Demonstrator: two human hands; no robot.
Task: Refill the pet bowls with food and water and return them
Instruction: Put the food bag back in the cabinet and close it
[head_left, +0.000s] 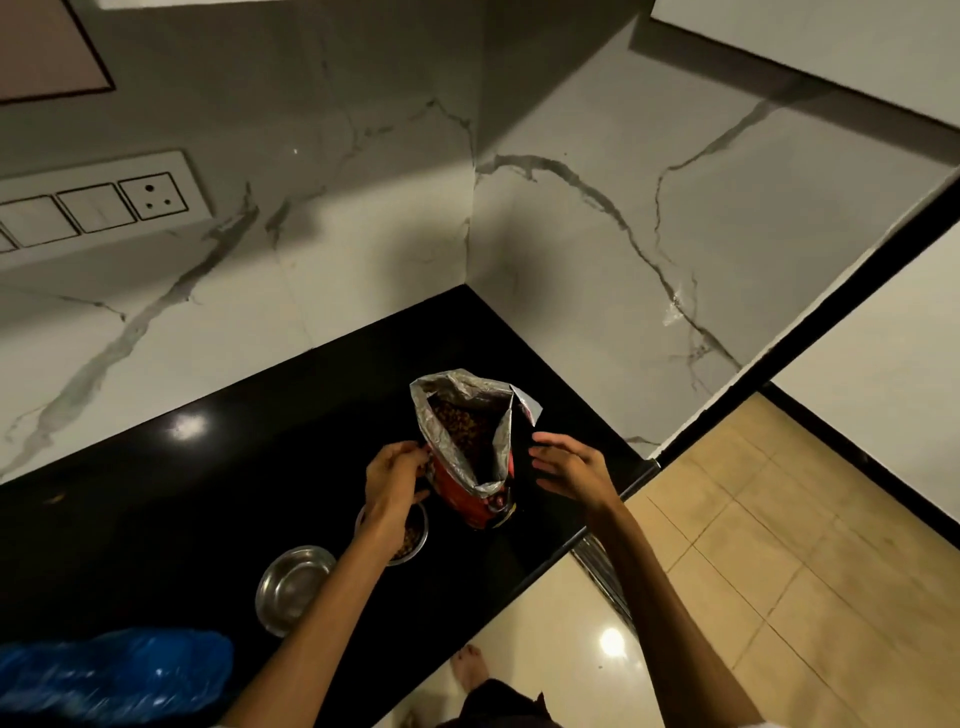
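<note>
Both hands sit at the open pet food bag (470, 457), which serves as the landmark. On the bag's left side, the left hand (397, 480) has its fingers curled together against the bag's edge; whether they actually pinch the foil there cannot be told. On the bag's right side, the right hand (569, 467) is spread, fingers and thumb apart, just beside the bag with a thin dark gap between fingertips and foil, holding nothing.

Nearest the camera, well to the bag's lower left, a crumpled blue plastic bag (111, 675) lies on the black countertop (156, 519). Between it and the food bag stands an empty steel bowl (291, 587), upright. A second steel bowl (410, 540) sits just beside the food bag's base, on its left, partly hidden under the left wrist, with brown kibble visible inside. The two bowls are near each other, apart.

The food bag itself stands upright on the countertop near its front right corner, red on the outside and silver foil within, its mouth gaping wide with kibble showing deep inside.

Behind the bag, white marble-patterned wall (337, 234) panels meet in a corner. Far up and to the bag's left, a switch and socket plate (93, 205) is set into the wall. To the bag's lower right, beige floor tiles (753, 519) lie beyond the countertop's edge.
</note>
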